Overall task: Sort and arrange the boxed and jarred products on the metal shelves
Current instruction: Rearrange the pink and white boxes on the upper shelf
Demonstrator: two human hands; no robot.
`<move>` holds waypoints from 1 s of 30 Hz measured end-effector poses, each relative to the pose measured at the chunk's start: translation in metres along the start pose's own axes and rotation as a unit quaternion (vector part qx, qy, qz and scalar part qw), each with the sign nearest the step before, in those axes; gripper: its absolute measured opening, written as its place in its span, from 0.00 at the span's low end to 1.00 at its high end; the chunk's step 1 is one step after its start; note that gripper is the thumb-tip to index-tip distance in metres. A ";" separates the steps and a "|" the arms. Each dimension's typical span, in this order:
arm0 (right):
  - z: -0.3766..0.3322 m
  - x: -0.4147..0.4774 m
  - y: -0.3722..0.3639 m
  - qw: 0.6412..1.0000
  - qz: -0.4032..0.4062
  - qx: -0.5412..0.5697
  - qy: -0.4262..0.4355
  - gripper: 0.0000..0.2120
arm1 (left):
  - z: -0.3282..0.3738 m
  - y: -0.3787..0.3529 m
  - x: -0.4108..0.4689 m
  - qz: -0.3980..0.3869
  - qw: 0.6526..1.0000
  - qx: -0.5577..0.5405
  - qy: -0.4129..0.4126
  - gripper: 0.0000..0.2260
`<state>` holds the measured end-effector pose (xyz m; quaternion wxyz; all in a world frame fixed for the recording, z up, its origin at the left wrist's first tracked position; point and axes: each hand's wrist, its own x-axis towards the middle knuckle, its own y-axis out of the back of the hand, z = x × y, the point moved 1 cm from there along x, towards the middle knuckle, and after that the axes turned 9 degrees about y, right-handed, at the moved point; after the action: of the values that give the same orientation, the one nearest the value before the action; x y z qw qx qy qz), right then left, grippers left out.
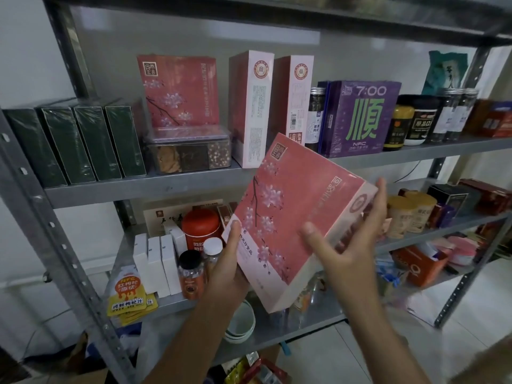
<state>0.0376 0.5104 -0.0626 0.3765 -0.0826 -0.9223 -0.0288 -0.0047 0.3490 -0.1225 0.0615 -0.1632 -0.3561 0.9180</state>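
I hold a pink box with a blossom print (288,217), tilted, in front of the metal shelves (144,187). My left hand (230,261) grips its lower left corner, thumb on the front face. My right hand (352,239) cups its right side, fingers wrapped over the end panel. On the upper shelf a matching pink box (180,90) rests on a clear plastic container (188,153). Two more pink boxes (252,106) stand on end beside it.
Several dark green boxes (74,142) fill the upper shelf's left. A purple box (363,117) and several jars (421,120) stand to the right. The lower shelf holds white boxes (158,264), a red tin (201,228), jars and yellow pouches (130,295). Bowls (241,322) sit lower down.
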 end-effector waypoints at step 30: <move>0.042 0.092 -0.038 0.915 0.167 -0.102 0.352 0.39 | 0.233 -0.145 0.063 0.218 0.372 0.750 -0.501 0.31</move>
<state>-0.0627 0.4895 -0.0282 0.6654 -0.2581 -0.6950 -0.0865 -0.1442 0.3228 0.1202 -0.2332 0.3682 0.5609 0.7039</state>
